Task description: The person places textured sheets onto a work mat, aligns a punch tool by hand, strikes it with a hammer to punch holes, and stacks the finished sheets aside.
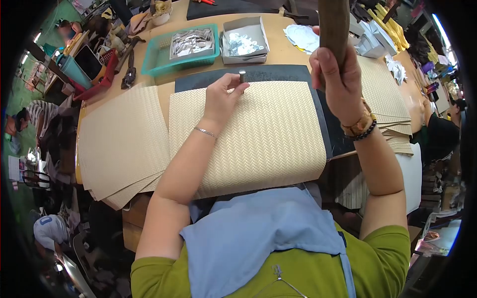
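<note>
A cream sheet with a woven herringbone pattern (pixel 258 144) lies in front of me on a dark board (pixel 293 73). Near its top edge my left hand (pixel 221 102) pinches a short metal punch (pixel 242 77), held upright with its flat top showing; its lower end is hidden by my fingers. My right hand (pixel 343 87) is raised above the right side of the board, closed round a thick wooden handle (pixel 334 30). The upper end of that handle runs out of the view.
Stacks of similar sheets lie left (pixel 124 134) and right (pixel 385 94). Behind the board stand a green basket (pixel 154 57) with small pale pieces and a white box (pixel 266 42) with clear discs. Dark tools (pixel 130 64) lie at left; co-workers (pixel 52 231) are beyond the table.
</note>
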A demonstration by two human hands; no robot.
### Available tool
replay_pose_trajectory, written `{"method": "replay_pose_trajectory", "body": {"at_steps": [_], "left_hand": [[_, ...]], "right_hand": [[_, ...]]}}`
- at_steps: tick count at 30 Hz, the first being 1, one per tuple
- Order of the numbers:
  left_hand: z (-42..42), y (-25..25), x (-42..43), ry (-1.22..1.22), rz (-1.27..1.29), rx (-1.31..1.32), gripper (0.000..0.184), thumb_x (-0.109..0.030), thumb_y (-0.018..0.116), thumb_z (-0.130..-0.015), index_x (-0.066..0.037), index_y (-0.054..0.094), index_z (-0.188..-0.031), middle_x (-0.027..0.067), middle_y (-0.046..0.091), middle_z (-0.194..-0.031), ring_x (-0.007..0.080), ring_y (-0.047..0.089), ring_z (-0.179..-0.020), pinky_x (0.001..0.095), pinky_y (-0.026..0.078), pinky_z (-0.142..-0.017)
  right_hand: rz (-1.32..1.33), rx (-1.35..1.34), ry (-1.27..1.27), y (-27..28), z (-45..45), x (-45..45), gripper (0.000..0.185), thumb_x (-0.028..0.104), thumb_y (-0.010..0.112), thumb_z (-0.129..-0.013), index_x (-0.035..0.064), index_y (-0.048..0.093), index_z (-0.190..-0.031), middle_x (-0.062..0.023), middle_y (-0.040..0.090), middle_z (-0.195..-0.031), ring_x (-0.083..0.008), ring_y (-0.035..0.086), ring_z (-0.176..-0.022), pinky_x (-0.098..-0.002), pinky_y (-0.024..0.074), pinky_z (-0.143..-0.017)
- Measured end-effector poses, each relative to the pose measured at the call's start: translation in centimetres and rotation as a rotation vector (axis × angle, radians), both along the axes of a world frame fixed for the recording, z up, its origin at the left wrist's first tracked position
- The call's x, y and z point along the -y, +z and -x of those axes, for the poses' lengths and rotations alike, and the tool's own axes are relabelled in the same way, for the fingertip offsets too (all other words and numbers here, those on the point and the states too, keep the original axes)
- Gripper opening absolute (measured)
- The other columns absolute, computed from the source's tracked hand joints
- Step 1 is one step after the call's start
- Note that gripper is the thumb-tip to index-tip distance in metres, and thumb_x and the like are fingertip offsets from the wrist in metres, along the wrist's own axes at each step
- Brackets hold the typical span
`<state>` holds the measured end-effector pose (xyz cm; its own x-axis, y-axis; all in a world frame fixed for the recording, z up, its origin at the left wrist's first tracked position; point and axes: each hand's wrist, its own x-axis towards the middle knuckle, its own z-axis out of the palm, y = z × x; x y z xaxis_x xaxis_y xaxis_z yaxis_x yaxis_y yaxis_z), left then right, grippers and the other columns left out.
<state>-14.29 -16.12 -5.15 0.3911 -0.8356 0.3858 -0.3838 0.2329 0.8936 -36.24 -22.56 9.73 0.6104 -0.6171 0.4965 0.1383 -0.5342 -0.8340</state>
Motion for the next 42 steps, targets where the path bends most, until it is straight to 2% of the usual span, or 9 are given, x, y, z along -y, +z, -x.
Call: {"method": "replay_pose_trajectory", "body": {"at_steps": [2, 3, 4, 12, 17, 22, 26, 36, 42], "left_hand": [[-0.2, -0.4, 0.2, -0.003, -0.01, -0.005, 0.017, -0.009, 0.073, -0.08, 0.001, 0.063, -0.09, 0.003, 0.068, -0.082, 0.0076, 0.063, -0.075, 0.0228, 0.052, -0.068], [-0.2, -0.5, 0.4, 0.002, -0.006, 0.007, 0.017, -0.009, 0.073, -0.081, 0.001, 0.063, -0.09, 0.0031, 0.068, -0.082, 0.008, 0.063, -0.075, 0.0227, 0.052, -0.068], [-0.2, -0.5, 0.4, 0.008, -0.003, 0.018, 0.017, -0.009, 0.073, -0.081, 0.001, 0.063, -0.091, 0.0032, 0.067, -0.083, 0.0084, 0.063, -0.075, 0.0226, 0.051, -0.068], [-0.3, -0.4, 0.3, 0.007, 0.032, -0.203, 0.016, -0.018, 0.052, -0.096, -0.004, 0.047, -0.1, 0.0056, 0.062, -0.083, 0.0126, 0.063, -0.072, 0.0269, 0.055, -0.067], [-5.1, 1.6, -0.6, 0.145, 0.116, -0.607, 0.012, -0.024, 0.044, -0.099, -0.013, 0.042, -0.102, -0.0026, 0.044, -0.071, 0.0047, 0.04, -0.052, 0.0224, 0.05, -0.053], [-10.5, 3.8, -9.2, 0.474, -0.493, 0.243, 0.038, -0.034, 0.067, -0.083, 0.004, 0.063, -0.089, 0.008, 0.062, -0.074, 0.0126, 0.055, -0.068, 0.0305, 0.045, -0.063], [-9.9, 3.9, -14.3, 0.389, -0.811, 0.308, 0.034, -0.03, 0.071, -0.079, 0.003, 0.065, -0.078, 0.005, 0.06, -0.064, 0.0105, 0.054, -0.063, 0.0283, 0.044, -0.059], [-9.6, 6.1, -18.2, 0.561, -0.392, 0.25, 0.022, -0.019, 0.058, -0.093, 0.002, 0.055, -0.096, 0.0026, 0.056, -0.078, 0.0094, 0.05, -0.073, 0.0257, 0.042, -0.066], [-30.5, 6.2, -28.9, 0.955, -0.394, 0.546, 0.031, -0.026, 0.055, -0.093, 0.003, 0.055, -0.105, 0.0159, 0.063, -0.091, 0.0237, 0.06, -0.084, 0.0334, 0.046, -0.077]], "right_hand": [[0.026, -0.043, -0.005, -2.9, 0.1, 0.4, 0.018, 0.015, 0.055, -0.094, 0.0027, 0.049, -0.107, -0.0023, 0.055, -0.071, -0.0122, 0.053, -0.059, -0.029, 0.0435, -0.054], [0.441, -0.319, -0.13, -3.4, -0.1, 0.1, 0.023, 0.019, 0.056, -0.093, 0.0007, 0.048, -0.105, -0.0138, 0.06, -0.074, -0.0269, 0.061, -0.064, -0.0367, 0.0463, -0.058], [0.147, -0.829, -0.072, -2.9, 0.4, -0.9, 0.028, 0.024, 0.056, -0.092, -0.0002, 0.048, -0.106, -0.0234, 0.062, -0.081, -0.0385, 0.062, -0.076, -0.0411, 0.0478, -0.067], [0.215, -0.52, -0.475, -8.7, 7.7, 0.6, 0.035, 0.029, 0.058, -0.09, 0.007, 0.052, -0.117, -0.0201, 0.065, -0.089, -0.0387, 0.063, -0.081, -0.043, 0.0493, -0.066], [0.419, -0.902, -0.859, -12.4, 16.7, 1.8, 0.038, 0.033, 0.06, -0.089, 0.0127, 0.055, -0.121, -0.0166, 0.064, -0.094, -0.0362, 0.062, -0.084, -0.0431, 0.0486, -0.07], [0.48, -0.934, -0.863, -11.6, 19.4, 2.3, 0.037, 0.038, 0.06, -0.088, 0.0087, 0.061, -0.11, -0.015, 0.062, -0.099, -0.034, 0.059, -0.091, -0.0424, 0.0467, -0.078], [0.561, -0.913, -0.995, -10.0, 21.6, 7.0, 0.039, 0.038, 0.061, -0.087, 0.0083, 0.061, -0.112, -0.0148, 0.061, -0.109, -0.0329, 0.057, -0.101, -0.0416, 0.0453, -0.086], [0.479, -1.1, -0.839, -14.9, 25.3, 14.3, 0.051, 0.039, 0.049, -0.094, 0.0086, 0.045, -0.135, -0.022, 0.045, -0.137, -0.0381, 0.042, -0.127, -0.0412, 0.0331, -0.106], [0.354, -1.013, -0.742, -14.7, 26.6, 14.5, 0.045, 0.038, 0.047, -0.095, 0.0146, 0.049, -0.133, -0.0194, 0.048, -0.135, -0.0328, 0.046, -0.125, -0.0363, 0.0364, -0.103]]}}
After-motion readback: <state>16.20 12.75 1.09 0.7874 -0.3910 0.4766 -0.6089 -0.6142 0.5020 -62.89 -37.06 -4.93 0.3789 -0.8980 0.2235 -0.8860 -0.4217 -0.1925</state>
